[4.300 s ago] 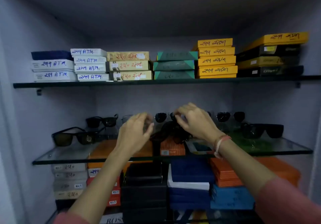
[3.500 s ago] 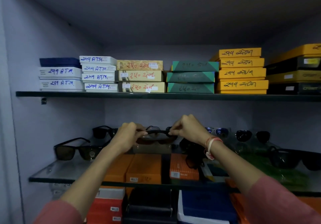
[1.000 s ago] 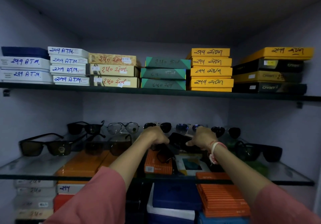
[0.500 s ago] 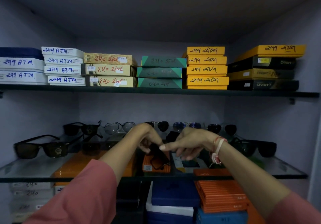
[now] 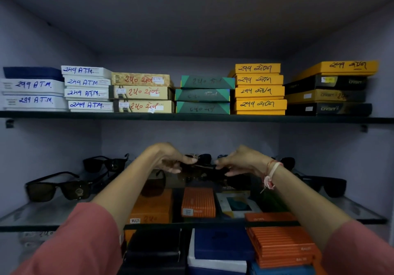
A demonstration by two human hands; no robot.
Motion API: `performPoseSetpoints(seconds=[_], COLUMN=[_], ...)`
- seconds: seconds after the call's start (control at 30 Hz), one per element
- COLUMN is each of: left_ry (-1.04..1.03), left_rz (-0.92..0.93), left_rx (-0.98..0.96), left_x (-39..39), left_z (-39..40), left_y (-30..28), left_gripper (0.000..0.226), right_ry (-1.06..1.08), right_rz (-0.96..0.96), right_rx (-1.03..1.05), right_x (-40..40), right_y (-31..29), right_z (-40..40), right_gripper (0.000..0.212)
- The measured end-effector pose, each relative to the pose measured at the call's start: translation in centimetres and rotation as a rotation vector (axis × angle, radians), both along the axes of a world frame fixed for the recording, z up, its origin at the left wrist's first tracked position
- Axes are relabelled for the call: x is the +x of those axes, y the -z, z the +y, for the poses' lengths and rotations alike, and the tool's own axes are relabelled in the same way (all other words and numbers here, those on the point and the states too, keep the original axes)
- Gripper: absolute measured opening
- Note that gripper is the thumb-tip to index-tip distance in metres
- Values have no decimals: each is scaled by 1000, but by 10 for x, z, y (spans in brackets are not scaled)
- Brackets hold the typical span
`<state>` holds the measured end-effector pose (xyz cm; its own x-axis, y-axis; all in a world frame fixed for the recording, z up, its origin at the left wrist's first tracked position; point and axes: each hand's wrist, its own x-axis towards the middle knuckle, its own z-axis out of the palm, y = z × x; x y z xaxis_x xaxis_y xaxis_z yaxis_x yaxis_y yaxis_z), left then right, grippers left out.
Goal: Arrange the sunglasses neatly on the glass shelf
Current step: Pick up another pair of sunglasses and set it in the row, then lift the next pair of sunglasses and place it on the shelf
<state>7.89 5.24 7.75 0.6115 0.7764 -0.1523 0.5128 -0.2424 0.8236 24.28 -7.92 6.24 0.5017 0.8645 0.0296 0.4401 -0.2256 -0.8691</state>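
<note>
A dark pair of sunglasses (image 5: 202,167) hangs between my two hands above the middle of the glass shelf (image 5: 49,212). My left hand (image 5: 170,159) pinches its left end and my right hand (image 5: 241,161) pinches its right end. Other sunglasses rest on the shelf: a black pair (image 5: 57,186) at the front left, another black pair (image 5: 104,163) behind it, a brown-lensed pair (image 5: 154,182) under my left wrist, and a black pair (image 5: 328,184) at the right. More pairs along the back are mostly hidden by my hands.
An upper shelf (image 5: 191,117) carries stacks of labelled boxes in white, beige, green, yellow and black. Under the glass shelf lie orange (image 5: 198,202), blue and black boxes. Grey walls close in both sides.
Both hands have risen from low over the shelf and now hold a dark pair level between them, spread by its ends. The view has shifted slightly.
</note>
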Motion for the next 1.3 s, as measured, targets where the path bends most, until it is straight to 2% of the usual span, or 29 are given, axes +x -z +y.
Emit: performPoseSetpoints(seconds=[0.1, 0.23, 0.33, 0.47, 0.6, 0.93, 1.03, 1.17, 1.3], left_ry=[28, -13, -121, -168, -161, -182, -181, -173, -188], left_rz=[41, -11, 18, 153, 178, 273, 289, 295, 268], left_rx=[83, 171, 285, 408, 361, 468, 467, 471, 519], left_x=[-4, 3, 5, 4, 5, 11, 12, 13, 15], left_z=[1, 2, 6, 6, 8, 9, 8, 10, 12], left_y=[5, 9, 6, 10, 23, 30, 29, 27, 23], left_gripper=[48, 19, 15, 23, 20, 18, 25, 23, 35], right_ry=[120, 314, 358, 391, 398, 381, 365, 345, 428], right_rz=[-206, -444, -412, -381, -396, -497, -515, -534, -579], right_rx=[78, 156, 142, 47, 16, -22, -42, -49, -42], right_x=[-2, -3, -3, -5, -4, -4, -2, 7, 32], right_y=[-5, -9, -8, 2, 19, 30, 30, 29, 22], right_z=[8, 16, 19, 17, 23, 29, 31, 30, 15], right_gripper=[23, 17, 17, 18, 27, 23, 27, 30, 30])
